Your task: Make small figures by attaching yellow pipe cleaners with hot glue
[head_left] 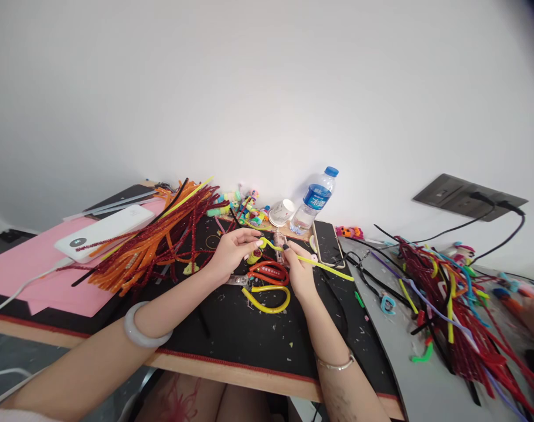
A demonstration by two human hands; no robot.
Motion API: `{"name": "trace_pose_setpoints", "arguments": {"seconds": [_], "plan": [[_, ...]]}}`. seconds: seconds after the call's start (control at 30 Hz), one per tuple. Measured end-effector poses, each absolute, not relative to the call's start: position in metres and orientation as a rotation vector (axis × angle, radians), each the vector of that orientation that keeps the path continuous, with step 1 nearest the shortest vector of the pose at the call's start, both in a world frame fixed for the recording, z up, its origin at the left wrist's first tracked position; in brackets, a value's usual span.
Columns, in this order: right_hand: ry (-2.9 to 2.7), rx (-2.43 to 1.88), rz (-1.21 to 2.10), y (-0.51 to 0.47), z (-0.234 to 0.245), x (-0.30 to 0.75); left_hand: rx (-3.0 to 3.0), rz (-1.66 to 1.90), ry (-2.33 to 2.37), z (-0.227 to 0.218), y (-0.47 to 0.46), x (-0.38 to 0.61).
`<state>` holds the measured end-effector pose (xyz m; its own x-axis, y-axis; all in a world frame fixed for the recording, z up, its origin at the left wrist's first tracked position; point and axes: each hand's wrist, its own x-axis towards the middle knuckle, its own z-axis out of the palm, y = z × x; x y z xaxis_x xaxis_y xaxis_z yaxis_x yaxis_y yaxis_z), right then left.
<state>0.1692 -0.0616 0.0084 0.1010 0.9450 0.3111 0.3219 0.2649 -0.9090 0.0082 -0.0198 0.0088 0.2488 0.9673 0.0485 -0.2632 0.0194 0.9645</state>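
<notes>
A black mat (249, 343) lies on the table (249, 376) in front of me. Close to me on the mat is a yellow loop (269, 310). Just past it is my fuzzy yellow stick (332, 271). It goes from side to side, and its right end tips a bit toward me. My right hand (299, 271) pinches it, and the long straight part pokes out to the right, past that hand. The curly left end is closest to my left hand (232, 255). Those fingers bend in close to it, but I cannot tell if they squeeze it. Farther back, a paper cup (282, 212) and a water bottle (311, 202) are by the white wall (267, 88).
</notes>
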Motion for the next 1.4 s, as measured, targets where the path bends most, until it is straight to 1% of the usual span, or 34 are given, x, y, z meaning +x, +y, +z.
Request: {"name": "trace_pose_setpoints", "arguments": {"seconds": [0.5,1.2,1.4], "plan": [[-1.627,-1.32,0.728,-0.066,0.011,0.158,1.087,1.18,0.865,0.013,-0.021,0.008],[-1.649,-1.258,0.875,-0.068,0.009,0.15,1.099,1.222,0.889,0.012,-0.023,0.01],[-1.656,-1.241,0.865,-0.069,0.01,0.149,1.153,1.252,0.91,0.011,-0.022,0.009]]}}
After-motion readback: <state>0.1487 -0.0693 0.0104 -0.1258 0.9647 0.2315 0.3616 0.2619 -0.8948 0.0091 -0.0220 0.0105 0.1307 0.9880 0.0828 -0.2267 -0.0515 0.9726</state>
